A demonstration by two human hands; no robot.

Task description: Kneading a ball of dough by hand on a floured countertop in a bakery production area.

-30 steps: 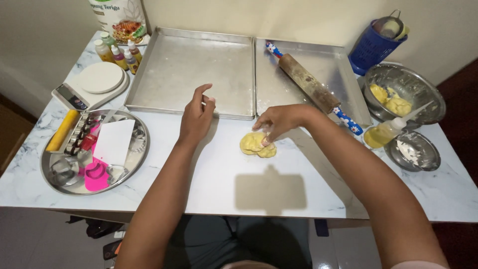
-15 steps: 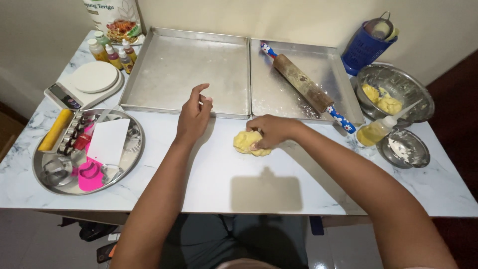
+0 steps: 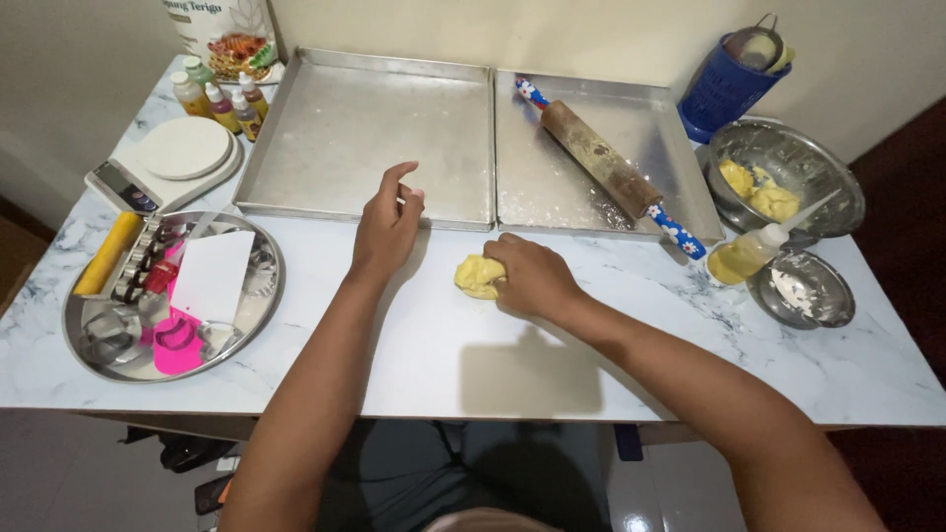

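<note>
Pressing down on a lump of yellow dough (image 3: 476,276), the right hand (image 3: 532,279) has its fingers curled over the lump's right side, gripping it against the marble table (image 3: 552,365). The dough sits near the middle of the table, just in front of the seam between the two baking trays. The left hand (image 3: 386,225) rests a little to the left of it, fingers loosely open and half curled, holding nothing, its fingertips at the near rim of the left tray (image 3: 365,133).

To my eye this is the kneading or shaping step: the dough is a rough mound, not yet flat. Flattening it would call for the rolling pin (image 3: 603,163), which lies slantwise in the right tray (image 3: 581,202), well within reach of that right hand. More dough waits in the steel bowl (image 3: 788,172) at the far right, with a squeeze bottle (image 3: 754,253) beside it. Cutters sit on the round tray (image 3: 172,296) at the left, untouched.
</note>
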